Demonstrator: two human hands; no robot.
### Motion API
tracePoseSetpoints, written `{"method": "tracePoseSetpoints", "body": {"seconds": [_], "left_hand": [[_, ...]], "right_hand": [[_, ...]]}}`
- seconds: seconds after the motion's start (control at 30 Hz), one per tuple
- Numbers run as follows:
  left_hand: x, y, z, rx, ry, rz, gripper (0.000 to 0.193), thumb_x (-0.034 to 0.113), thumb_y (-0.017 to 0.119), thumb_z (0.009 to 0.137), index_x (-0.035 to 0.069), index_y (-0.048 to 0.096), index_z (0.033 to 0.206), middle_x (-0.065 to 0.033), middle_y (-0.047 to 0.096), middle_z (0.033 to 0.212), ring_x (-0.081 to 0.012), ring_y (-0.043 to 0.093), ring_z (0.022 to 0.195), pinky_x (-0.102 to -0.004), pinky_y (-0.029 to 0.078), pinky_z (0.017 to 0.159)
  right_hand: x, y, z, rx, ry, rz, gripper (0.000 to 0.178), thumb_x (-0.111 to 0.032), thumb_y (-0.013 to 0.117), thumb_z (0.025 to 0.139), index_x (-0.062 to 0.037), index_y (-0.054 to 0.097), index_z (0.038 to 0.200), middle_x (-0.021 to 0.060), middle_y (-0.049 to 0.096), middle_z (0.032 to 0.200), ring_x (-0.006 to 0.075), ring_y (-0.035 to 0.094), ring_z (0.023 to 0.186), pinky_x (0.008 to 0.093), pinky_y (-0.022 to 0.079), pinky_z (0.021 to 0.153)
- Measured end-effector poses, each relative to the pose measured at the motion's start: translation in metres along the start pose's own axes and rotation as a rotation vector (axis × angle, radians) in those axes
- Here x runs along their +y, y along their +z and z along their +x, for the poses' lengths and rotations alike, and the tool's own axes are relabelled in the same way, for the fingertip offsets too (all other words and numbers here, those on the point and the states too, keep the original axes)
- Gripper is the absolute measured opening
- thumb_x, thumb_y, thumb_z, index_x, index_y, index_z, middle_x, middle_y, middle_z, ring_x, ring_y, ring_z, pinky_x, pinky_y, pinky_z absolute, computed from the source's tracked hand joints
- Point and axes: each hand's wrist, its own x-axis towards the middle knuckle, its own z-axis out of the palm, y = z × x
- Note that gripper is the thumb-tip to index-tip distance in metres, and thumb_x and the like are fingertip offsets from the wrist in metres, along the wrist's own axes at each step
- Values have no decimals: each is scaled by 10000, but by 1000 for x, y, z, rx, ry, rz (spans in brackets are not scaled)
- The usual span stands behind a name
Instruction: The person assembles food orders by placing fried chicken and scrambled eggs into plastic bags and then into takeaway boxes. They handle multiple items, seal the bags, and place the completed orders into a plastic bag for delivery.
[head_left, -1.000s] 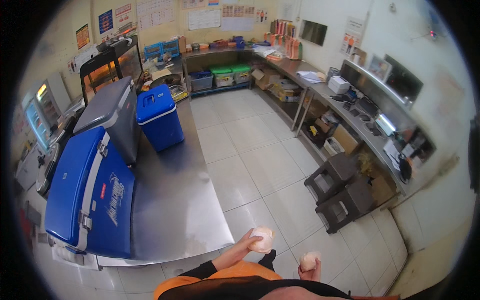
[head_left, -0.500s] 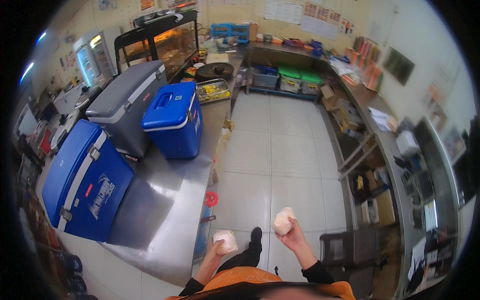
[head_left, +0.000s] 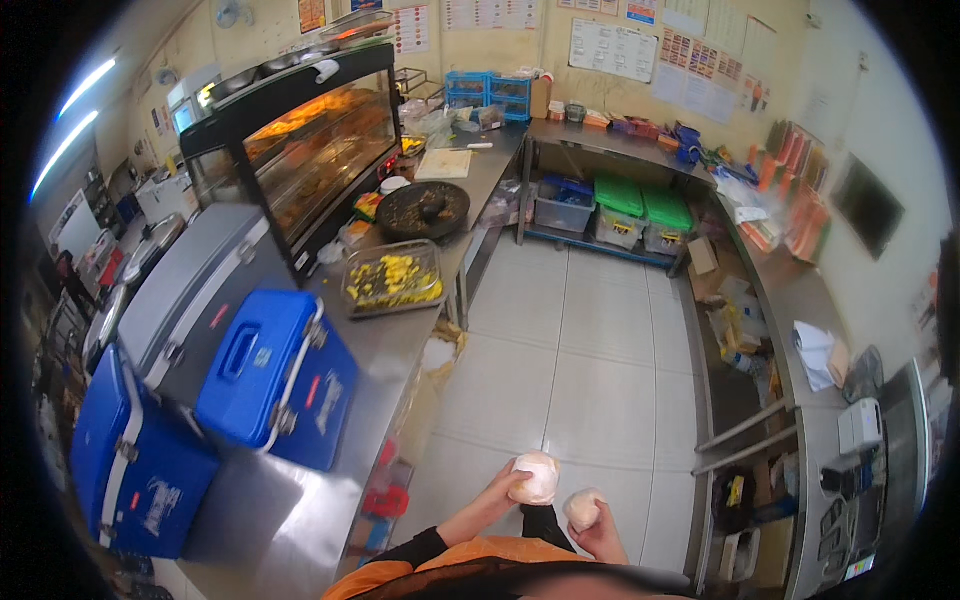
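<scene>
In my left hand [head_left: 496,492] is a round, whitish bundle [head_left: 538,477], like a bun or burger in thin paper. The fingers curl round its left side. Slightly lower and to the right, my right hand [head_left: 604,538] grips a second such bundle [head_left: 582,509], pale cream and a little smaller in view. Both are held in front of my body above the tiled floor [head_left: 510,380], apart from each other. What is inside the wrapping is hidden.
To my left runs a steel counter [head_left: 300,510] with two blue cool boxes, a grey one, a glass tray [head_left: 395,277] of yellow food, a black pan [head_left: 424,210] and a lit display warmer [head_left: 320,140]. A counter [head_left: 765,255] with shelves stands at right; green-lidded bins [head_left: 620,195] lie ahead.
My view has moved forward along the left counter, bringing the tray and display warmer nearer. My hands, still holding the bundles, have come closer together.
</scene>
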Motion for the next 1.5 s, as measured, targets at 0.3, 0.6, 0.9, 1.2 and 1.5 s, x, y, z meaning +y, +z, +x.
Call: {"method": "tracePoseSetpoints", "body": {"seconds": [0.3,0.6,0.9,1.2,1.5], "left_hand": [[160,29,280,218,173,-187,487,267,520,858,52,387,1274,-104,493,1220,-244,485,1140,-413,401,959],[332,-66,503,566,408,-310,466,331,469,858,98,433,1261,-66,532,1185,-217,516,1088,-372,416,853],[592,-103,799,688,414,-131,536,286,575,798,104,340,1244,-82,495,1148,-224,544,998,-384,460,756],[788,-116,1081,845,444,-198,567,206,618,779,53,315,1233,-144,499,1113,-235,574,947,-297,496,645],[920,-248,1295,1642,22,707,605,373,590,794,61,357,1256,-186,531,1159,-318,527,1053,-501,390,841]], "right_hand": [[-288,229,184,-147,64,-213,403,-368,556,837,-173,475,1181,27,555,1150,210,531,1042,372,438,836],[-410,519,419,-436,399,-471,474,-318,630,803,-158,464,1217,55,539,1185,240,515,1095,405,433,876],[-611,724,633,-348,256,-508,445,-357,575,845,-162,465,1230,43,562,1184,216,562,1042,377,476,791],[-815,985,869,-515,3,-1043,478,-330,613,837,-69,488,1218,62,611,1088,177,614,944,321,496,793],[-831,1216,1145,-880,-534,-1950,495,-538,640,678,-91,681,886,92,671,768,247,654,685,423,489,549]]}}
